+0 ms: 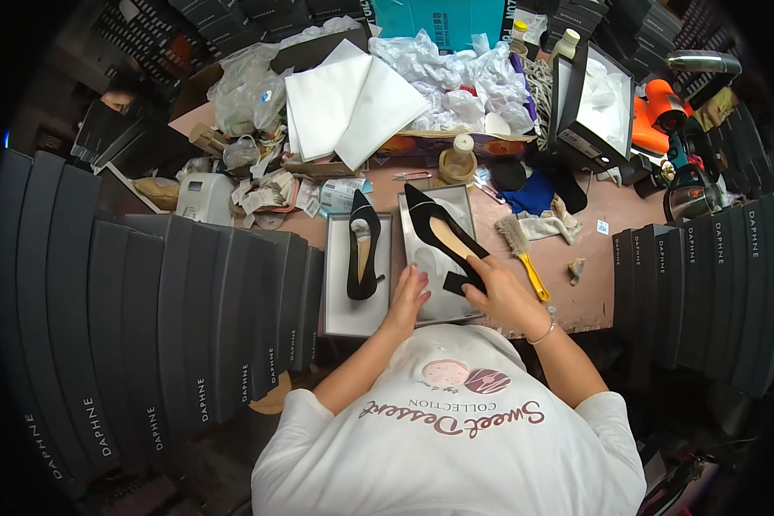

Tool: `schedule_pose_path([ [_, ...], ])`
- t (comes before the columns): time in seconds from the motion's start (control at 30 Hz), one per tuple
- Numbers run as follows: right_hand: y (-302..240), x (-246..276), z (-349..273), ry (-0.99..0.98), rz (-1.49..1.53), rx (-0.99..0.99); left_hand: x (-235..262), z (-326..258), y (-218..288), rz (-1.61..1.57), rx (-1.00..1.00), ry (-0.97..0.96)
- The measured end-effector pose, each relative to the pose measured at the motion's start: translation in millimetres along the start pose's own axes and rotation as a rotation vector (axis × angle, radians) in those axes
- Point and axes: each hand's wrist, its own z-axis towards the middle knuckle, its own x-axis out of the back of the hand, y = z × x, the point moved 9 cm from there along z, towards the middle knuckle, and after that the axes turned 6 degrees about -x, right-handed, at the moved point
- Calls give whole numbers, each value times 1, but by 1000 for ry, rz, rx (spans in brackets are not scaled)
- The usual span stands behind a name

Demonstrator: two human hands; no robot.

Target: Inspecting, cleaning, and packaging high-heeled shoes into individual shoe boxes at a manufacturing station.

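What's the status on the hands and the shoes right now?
Right hand grips heel of black shoe over right box. Left hand on box paper. Second shoe in left box. Nothing blocking.

Shoe packing workshop, stacked black shoe boxes (189,318), tissue paper (353,103), cluttered workbench (576,292), brush (519,243)

We see the matt black suede-look pump (443,236) w/ smooth tan lining, on crinkly white tissue paper in the grey cardboard box (466,196); right of it, brush (521,251) w/ glossy yellow plastic handle.
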Motion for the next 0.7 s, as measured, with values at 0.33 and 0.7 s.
schedule_pose_path([
  [0.33, -19, -3, -16, -130, 857, -6, -13, 21, 59, -689, 56, -232],
  [0.7, 27, -98, -9, -272, 1206, -314, 3, -17, 95, 48, -387, 56],
])
